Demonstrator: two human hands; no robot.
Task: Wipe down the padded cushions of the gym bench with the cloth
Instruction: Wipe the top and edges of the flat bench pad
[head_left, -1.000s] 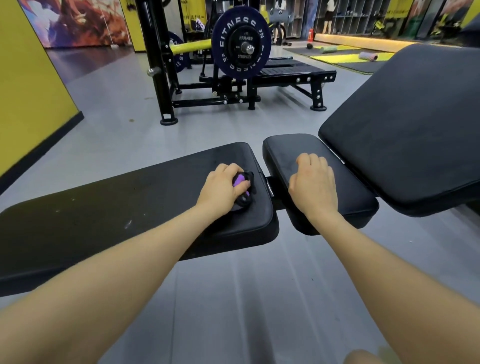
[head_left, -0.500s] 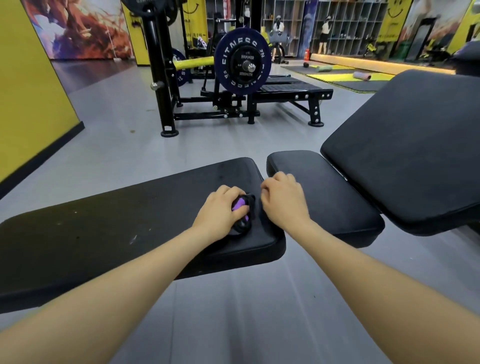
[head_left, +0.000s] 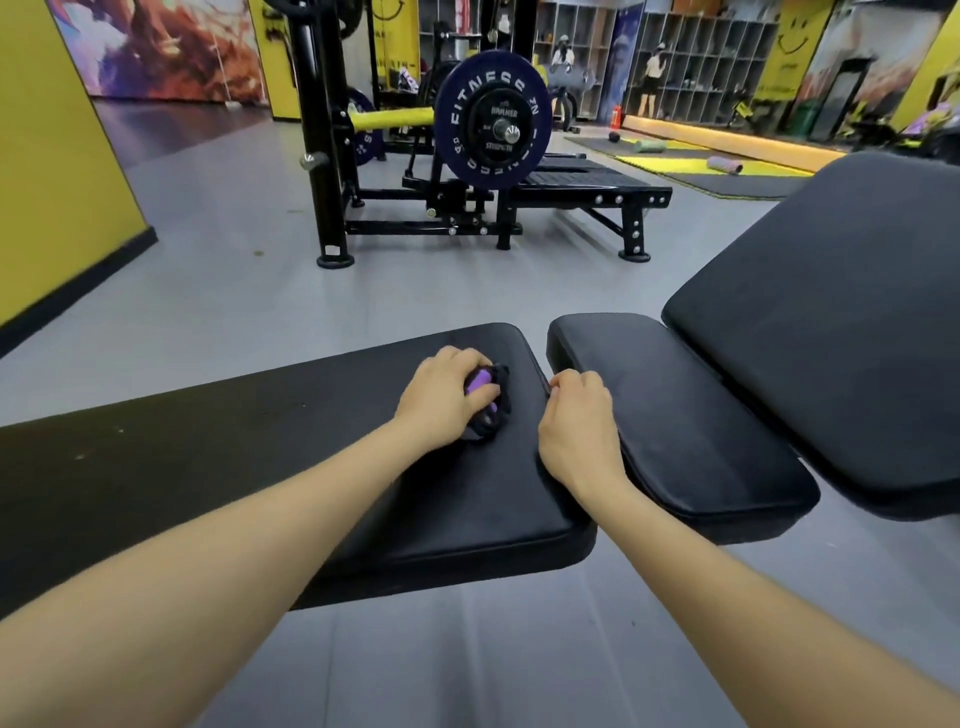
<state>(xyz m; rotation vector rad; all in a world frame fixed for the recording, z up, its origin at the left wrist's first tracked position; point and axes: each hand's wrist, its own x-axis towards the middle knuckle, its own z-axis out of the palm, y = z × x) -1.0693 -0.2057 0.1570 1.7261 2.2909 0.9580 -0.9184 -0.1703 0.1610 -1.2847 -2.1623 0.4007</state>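
Cloth (head_left: 488, 397), purple and black and bunched into a small wad, lies on the long flat cushion (head_left: 208, 441) of the gym bench, close to that cushion's right end. The left hand (head_left: 441, 400) lies over it, fingers (head_left: 470, 358) curled round the wad and gripping it against the black padding, so that only the right part of the cloth shows past the knuckles. The right hand (head_left: 579, 423) sits at the very right edge of the same cushion, by the narrow gap that parts it from the small seat cushion (head_left: 691, 426); its fingers are curled in, and I cannot tell whether they grip the edge or merely rest there. Just beyond the seat cushion the backrest cushion (head_left: 831, 322) rises at a tilt toward the upper right. The long cushion carries a few pale specks and scuffs toward its left part. Grey floor (head_left: 208, 291) lies around the bench. Well apart, across the floor, stands a black rack (head_left: 322, 156) with a dark blue weight plate (head_left: 493, 119) marked in white lettering, and a yellow wall (head_left: 47, 182) runs along the left.
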